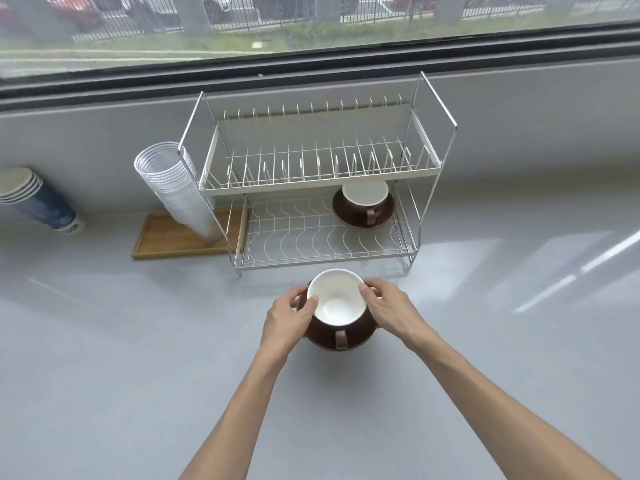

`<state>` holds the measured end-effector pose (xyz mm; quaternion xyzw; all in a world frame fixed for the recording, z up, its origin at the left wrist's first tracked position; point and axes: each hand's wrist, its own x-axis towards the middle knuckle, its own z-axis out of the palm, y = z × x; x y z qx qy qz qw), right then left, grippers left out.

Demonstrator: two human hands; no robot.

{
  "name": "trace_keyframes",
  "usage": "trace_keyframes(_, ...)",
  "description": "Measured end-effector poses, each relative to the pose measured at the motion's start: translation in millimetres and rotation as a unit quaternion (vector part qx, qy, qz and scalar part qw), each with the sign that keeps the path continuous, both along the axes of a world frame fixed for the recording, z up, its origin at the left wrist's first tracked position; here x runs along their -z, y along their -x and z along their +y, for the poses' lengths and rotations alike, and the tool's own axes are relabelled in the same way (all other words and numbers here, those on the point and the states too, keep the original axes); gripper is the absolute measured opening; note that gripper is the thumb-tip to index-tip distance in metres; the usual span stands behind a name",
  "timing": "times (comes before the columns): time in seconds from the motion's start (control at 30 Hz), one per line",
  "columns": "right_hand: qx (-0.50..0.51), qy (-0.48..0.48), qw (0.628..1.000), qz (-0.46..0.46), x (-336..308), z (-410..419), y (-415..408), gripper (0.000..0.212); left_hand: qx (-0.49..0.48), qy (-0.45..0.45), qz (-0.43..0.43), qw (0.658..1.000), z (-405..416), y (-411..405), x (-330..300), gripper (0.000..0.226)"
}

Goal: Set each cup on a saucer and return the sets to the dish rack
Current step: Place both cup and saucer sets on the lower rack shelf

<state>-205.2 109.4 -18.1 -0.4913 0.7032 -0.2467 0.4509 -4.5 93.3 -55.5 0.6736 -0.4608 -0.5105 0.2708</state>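
Note:
A brown cup [336,301] with a white inside rests on a brown saucer [360,341], its handle pointing toward me. My left hand [289,318] grips the set on its left side and my right hand [389,311] grips it on the right, just in front of the dish rack [420,161]. The saucer is mostly hidden under the cup and my fingers. A second brown cup [365,197] sits on its saucer [341,211] at the right end of the rack's lower wire shelf [294,237].
The rack's upper shelf with plate slots holds nothing. Left of the rack, a stack of clear plastic cups [173,188] leans over a wooden tray [166,239]. Stacked paper cups [33,199] lie at the far left. A window ledge runs behind.

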Motion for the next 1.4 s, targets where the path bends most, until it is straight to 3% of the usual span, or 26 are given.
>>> trace_keyframes(0.5,0.009,0.053,0.999,-0.008,-26.9,-90.6,-48.5,0.031,-0.027,0.061,-0.020,0.998,-95.4,-42.3,-27.8,0.021)
trace_keyframes(0.7,0.017,0.052,0.998,-0.005,-29.4,-140.5,-62.6,0.032,-0.034,0.077,-0.042,0.996,-147.8,-46.7,-38.6,0.031)
trace_keyframes(0.87,0.012,0.057,0.998,-0.007,-22.7,-177.2,-70.2,0.037,-0.047,0.064,-0.054,0.995,-179.8,-51.5,-35.8,0.054)
trace_keyframes(0.93,0.018,0.035,0.999,-0.012,-15.4,-192.2,-72.6,0.039,-0.054,0.049,-0.052,0.996,-192.5,-55.4,-29.4,0.055)
trace_keyframes(1.03,0.020,0.019,0.999,-0.033,-6.0,-207.4,-76.7,0.034,-0.057,0.028,-0.041,0.997,-205.4,-61.6,-23.0,0.034)
trace_keyframes(1.2,0.000,0.036,0.999,-0.035,6.4,-226.3,-82.5,0.036,-0.062,0.006,-0.015,0.998,-214.1,-63.4,-20.5,0.052)
trace_keyframes(1.4,-0.018,0.037,0.999,-0.011,19.4,-239.7,-85.1,0.041,-0.078,-0.003,-0.017,0.997,-224.9,-66.8,-7.8,0.049)
